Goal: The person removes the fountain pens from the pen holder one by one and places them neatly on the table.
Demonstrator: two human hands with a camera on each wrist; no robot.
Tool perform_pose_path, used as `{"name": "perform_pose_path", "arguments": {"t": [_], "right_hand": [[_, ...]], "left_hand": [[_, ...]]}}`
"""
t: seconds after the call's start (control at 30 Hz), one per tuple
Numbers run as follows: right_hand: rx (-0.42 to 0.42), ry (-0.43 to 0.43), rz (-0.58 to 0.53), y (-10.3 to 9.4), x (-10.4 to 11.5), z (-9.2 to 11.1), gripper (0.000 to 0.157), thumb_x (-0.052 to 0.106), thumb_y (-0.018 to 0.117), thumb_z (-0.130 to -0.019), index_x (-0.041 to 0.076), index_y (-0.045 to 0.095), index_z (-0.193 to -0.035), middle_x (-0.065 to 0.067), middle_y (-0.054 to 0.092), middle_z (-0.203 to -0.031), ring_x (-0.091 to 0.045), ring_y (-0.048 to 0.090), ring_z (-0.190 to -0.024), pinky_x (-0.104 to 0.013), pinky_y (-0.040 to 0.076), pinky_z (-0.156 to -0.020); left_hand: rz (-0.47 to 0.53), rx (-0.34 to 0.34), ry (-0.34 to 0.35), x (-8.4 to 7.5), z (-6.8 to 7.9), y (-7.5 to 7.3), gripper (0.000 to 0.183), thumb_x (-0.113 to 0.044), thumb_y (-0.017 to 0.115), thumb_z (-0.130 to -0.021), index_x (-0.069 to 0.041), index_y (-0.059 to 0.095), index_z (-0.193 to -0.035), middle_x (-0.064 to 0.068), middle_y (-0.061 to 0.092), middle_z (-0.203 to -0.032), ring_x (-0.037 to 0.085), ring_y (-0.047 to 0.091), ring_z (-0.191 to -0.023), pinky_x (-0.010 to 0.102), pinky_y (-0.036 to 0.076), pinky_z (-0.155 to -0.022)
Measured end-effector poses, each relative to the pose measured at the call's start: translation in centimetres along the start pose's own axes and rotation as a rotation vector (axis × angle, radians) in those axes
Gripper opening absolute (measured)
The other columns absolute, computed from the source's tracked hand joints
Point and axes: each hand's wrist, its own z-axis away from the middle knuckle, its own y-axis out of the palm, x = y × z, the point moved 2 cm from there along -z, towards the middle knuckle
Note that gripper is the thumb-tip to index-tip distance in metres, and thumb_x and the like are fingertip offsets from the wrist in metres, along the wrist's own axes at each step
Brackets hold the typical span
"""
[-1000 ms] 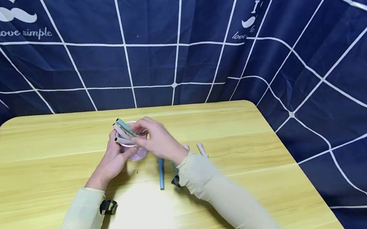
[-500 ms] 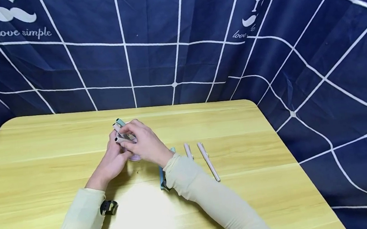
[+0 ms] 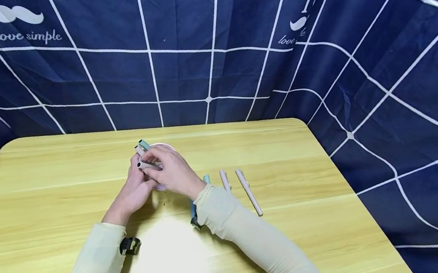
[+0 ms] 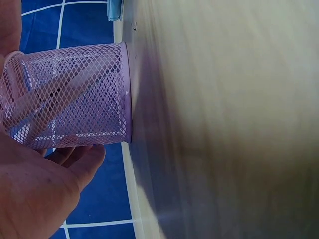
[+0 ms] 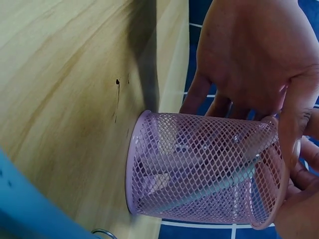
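Note:
A pink mesh pen cup (image 4: 75, 94) stands upright on the table, with several pens leaning inside it. My left hand (image 3: 134, 190) grips it from the left side, thumb in front. Over the rim, my right hand (image 3: 172, 170) pinches a grey pen (image 3: 147, 165) between thumb and fingers. The ends of a green pen (image 3: 143, 144) and a pale pen (image 3: 139, 150) stick out beside those fingers. In the right wrist view, pen bodies show through the cup's mesh. Much of the cup is hidden behind both hands in the head view.
Right of the cup lie two pale lilac pens, a longer-looking one (image 3: 249, 192) and one partly covered by the sleeve (image 3: 224, 179). A teal pen (image 3: 206, 178) and a blue pen (image 3: 192, 208) also peek out from under the right forearm. Dark blue curtain (image 3: 181, 78) hangs behind the table.
My right hand has moved left across the cup, from near the green pen to the grey pen. The lilac pens on the table show more fully. My left hand stays on the cup.

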Motion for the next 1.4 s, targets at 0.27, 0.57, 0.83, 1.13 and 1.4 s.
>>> {"name": "perform_pose_path", "arguments": {"t": [0.27, 0.57, 0.83, 1.13, 1.4], "right_hand": [[0.012, -0.018, -0.033, -0.3, 0.2, -0.3, 0.018, 0.008, 0.069, -0.090, 0.012, 0.068, -0.108, 0.009, 0.059, -0.099, -0.004, 0.052, -0.096, -0.014, 0.039, -0.088], [0.067, 0.001, 0.054, -0.4, 0.4, -0.6, 0.018, 0.014, 0.070, -0.091, 0.013, 0.068, -0.109, 0.006, 0.060, -0.111, -0.006, 0.050, -0.104, -0.015, 0.035, -0.092], [-0.009, 0.041, -0.206, -0.9, -0.2, 0.2, 0.021, 0.008, 0.069, -0.092, 0.011, 0.067, -0.113, 0.008, 0.058, -0.101, -0.004, 0.057, -0.092, -0.017, 0.047, -0.084], [-0.185, -0.103, -0.353, -1.8, -0.2, 1.0, 0.025, -0.001, 0.070, -0.089, -0.001, 0.067, -0.114, -0.007, 0.062, -0.102, -0.011, 0.061, -0.095, -0.024, 0.050, -0.086], [-0.314, -0.202, -0.373, -5.0, 2.8, 1.8, 0.027, -0.013, 0.067, -0.085, -0.014, 0.064, -0.113, -0.022, 0.061, -0.102, -0.027, 0.064, -0.096, -0.032, 0.054, -0.084]], "left_hand": [[0.000, 0.002, 0.025, 0.0, -0.2, 0.0, 0.083, -0.005, 0.058, -0.085, 0.004, 0.008, -0.151, 0.025, 0.006, -0.155, 0.039, 0.009, -0.140, 0.057, 0.012, -0.112], [0.018, -0.009, 0.010, -0.2, 0.0, -0.2, 0.085, -0.003, 0.056, -0.084, 0.003, 0.002, -0.150, 0.029, 0.019, -0.146, 0.039, 0.017, -0.134, 0.056, 0.016, -0.110], [0.039, -0.007, 0.021, -0.2, 0.1, 0.0, 0.082, -0.009, 0.060, -0.090, 0.003, 0.005, -0.150, 0.029, 0.020, -0.146, 0.040, 0.019, -0.135, 0.057, 0.017, -0.111], [0.035, -0.015, 0.005, -0.2, 0.3, 0.1, 0.081, -0.017, 0.062, -0.094, 0.003, 0.007, -0.150, 0.030, 0.021, -0.146, 0.040, 0.021, -0.134, 0.057, 0.020, -0.109], [0.073, -0.020, -0.002, -0.4, 0.2, 0.0, 0.082, -0.020, 0.062, -0.095, 0.004, 0.006, -0.150, 0.032, 0.024, -0.142, 0.042, 0.023, -0.132, 0.057, 0.020, -0.109]]}}
